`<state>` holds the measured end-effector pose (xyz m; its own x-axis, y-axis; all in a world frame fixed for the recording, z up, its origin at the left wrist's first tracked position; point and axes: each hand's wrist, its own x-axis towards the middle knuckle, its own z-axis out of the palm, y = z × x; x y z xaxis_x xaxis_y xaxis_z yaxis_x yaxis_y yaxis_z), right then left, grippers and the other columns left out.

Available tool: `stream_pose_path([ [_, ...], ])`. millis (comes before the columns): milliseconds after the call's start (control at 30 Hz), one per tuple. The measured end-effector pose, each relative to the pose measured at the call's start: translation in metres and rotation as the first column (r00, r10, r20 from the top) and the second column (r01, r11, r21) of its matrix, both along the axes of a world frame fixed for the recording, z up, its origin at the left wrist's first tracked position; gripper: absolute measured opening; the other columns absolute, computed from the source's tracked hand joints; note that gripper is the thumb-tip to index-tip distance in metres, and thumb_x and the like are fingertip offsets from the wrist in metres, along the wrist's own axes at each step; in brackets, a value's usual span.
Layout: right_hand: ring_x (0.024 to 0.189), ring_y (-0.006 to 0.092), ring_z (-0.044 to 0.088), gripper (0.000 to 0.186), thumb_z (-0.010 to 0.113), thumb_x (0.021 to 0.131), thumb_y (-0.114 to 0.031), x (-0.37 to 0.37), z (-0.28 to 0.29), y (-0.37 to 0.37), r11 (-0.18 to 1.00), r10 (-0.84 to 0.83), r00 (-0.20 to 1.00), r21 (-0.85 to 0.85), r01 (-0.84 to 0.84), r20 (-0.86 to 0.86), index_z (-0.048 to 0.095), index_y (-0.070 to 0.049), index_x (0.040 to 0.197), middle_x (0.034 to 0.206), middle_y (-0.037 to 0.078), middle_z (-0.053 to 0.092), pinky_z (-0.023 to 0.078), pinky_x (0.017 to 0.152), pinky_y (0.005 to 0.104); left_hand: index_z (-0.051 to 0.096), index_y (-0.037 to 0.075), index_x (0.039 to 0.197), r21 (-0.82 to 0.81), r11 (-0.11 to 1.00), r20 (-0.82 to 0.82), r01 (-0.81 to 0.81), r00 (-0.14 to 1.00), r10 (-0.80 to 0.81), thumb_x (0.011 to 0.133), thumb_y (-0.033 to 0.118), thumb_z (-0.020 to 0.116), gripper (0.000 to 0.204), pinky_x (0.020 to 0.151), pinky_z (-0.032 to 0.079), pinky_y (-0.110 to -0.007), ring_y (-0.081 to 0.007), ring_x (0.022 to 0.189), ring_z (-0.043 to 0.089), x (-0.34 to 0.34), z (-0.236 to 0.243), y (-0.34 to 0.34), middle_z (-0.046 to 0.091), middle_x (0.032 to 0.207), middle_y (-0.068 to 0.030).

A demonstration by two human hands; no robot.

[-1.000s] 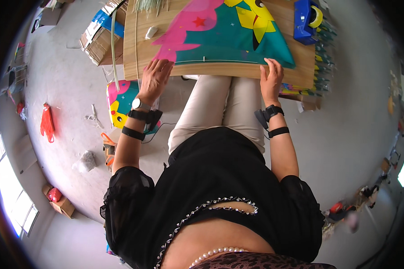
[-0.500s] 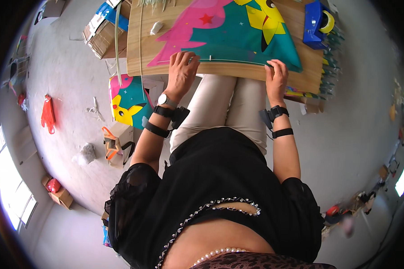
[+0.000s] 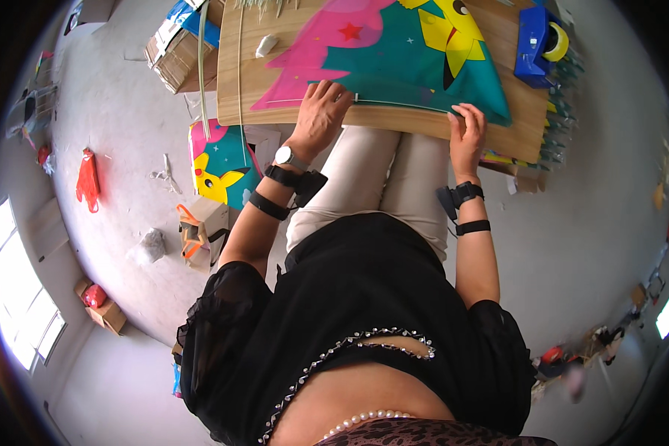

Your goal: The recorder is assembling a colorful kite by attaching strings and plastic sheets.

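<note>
A triangular kite in pink and teal, printed with a yellow cartoon figure and a red star, lies over the near part of the wooden table. Along its near edge runs a thin white rod with a small white connector on it. My left hand is closed over the rod just left of the connector; its fingertips are partly hidden. By the right part of the same edge is my right hand, fingers apart and slightly bent, thumb close to the kite's edge.
On the wooden table stand a blue tape dispenser with yellow tape and a crumpled white piece. Long pale strips hang over its left edge. Another printed kite sheet and a cardboard box sit left of it.
My left hand has slid right along the rod to beside the connector. My right hand's fingers have loosened and drawn slightly nearer me. The whole view has shifted a little.
</note>
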<state>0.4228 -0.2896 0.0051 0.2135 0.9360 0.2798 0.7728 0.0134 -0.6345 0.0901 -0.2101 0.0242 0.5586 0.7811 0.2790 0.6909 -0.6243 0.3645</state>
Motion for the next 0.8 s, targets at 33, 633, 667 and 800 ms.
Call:
stream_pose_path([
  [33, 0.119, 0.0306, 0.062, 0.017, 0.076, 0.1, -0.012, 0.0, 0.0, 0.0, 1.0, 0.003, 1.0, 0.005, -0.003, 0.006, 0.073, -0.009, 0.117, 0.125, 0.007, 0.066, 0.053, 0.102, 0.0437, 0.071, 0.01, 0.104, -0.014, 1.0, 0.008, 0.001, 1.0, -0.001, 0.089, 0.008, 0.072, 0.015, 0.091, 0.048, -0.043, -0.0285, 0.104, 0.062, 0.001, -0.002, -0.001, 0.066, 0.105, -0.0062],
  [633, 0.12, 0.0301, 0.062, 0.019, 0.078, 0.098, -0.013, -0.003, -0.002, 0.002, 1.0, -0.016, 1.0, 0.018, 0.016, -0.018, 0.074, -0.009, 0.117, 0.125, 0.007, 0.067, 0.052, 0.102, 0.0435, 0.071, 0.009, 0.104, -0.06, 0.996, 0.108, -0.068, 0.991, 0.074, 0.092, 0.007, 0.075, 0.012, 0.085, 0.052, -0.043, -0.0319, 0.095, 0.063, 0.009, -0.002, -0.007, 0.066, 0.1, -0.0075],
  [667, 0.12, 0.03, 0.062, 0.02, 0.078, 0.098, -0.013, -0.004, -0.002, 0.002, 1.0, -0.023, 0.999, 0.013, 0.024, -0.036, 0.074, -0.009, 0.117, 0.125, 0.007, 0.067, 0.052, 0.102, 0.0435, 0.071, 0.009, 0.104, -0.063, 0.996, 0.114, -0.061, 0.991, 0.068, 0.092, 0.007, 0.075, 0.012, 0.085, 0.052, -0.043, -0.0319, 0.095, 0.063, 0.01, -0.002, -0.008, 0.066, 0.1, -0.0075],
  [800, 0.12, 0.03, 0.062, 0.021, 0.078, 0.098, -0.013, -0.004, -0.004, 0.002, 0.999, -0.038, 0.998, 0.016, 0.038, -0.05, 0.073, -0.01, 0.119, 0.125, 0.007, 0.066, 0.052, 0.102, 0.0437, 0.071, 0.01, 0.105, -0.075, 0.993, 0.115, -0.091, 0.988, 0.099, 0.093, 0.005, 0.075, 0.013, 0.084, 0.053, -0.044, -0.0323, 0.096, 0.063, 0.013, -0.001, -0.009, 0.066, 0.1, -0.0076],
])
